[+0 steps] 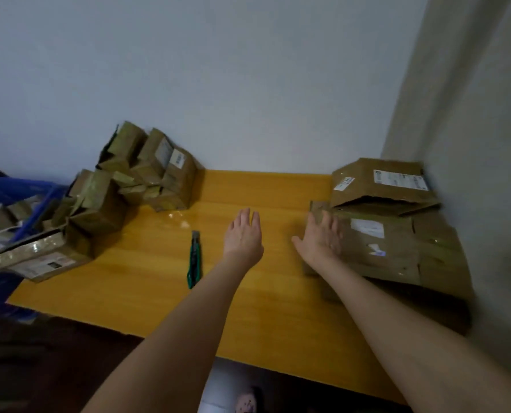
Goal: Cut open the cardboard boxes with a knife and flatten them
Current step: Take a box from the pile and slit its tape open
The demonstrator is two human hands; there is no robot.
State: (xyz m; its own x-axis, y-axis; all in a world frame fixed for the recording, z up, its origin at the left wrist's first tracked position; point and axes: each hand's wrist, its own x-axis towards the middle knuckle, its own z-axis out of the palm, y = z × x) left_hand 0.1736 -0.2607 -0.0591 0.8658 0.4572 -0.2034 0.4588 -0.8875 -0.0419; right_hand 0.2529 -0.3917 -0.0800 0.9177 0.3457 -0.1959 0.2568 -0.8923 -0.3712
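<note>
A pile of taped cardboard boxes (147,171) stands at the table's back left. Flattened boxes (397,251) lie stacked at the right, with a half-collapsed box (379,183) on top at the back. A green utility knife (194,257) lies on the yellow table (248,293), left of my hands. My left hand (244,234) hovers open over the table's middle, fingers straight, holding nothing. My right hand (322,236) is open with straight fingers at the left edge of the flattened stack, touching it or just above it.
A blue crate (13,192) with more boxes sits off the table's left edge, and one box (45,257) leans out of it onto the table. White walls close the back and the right side. A dark floor lies below the near edge.
</note>
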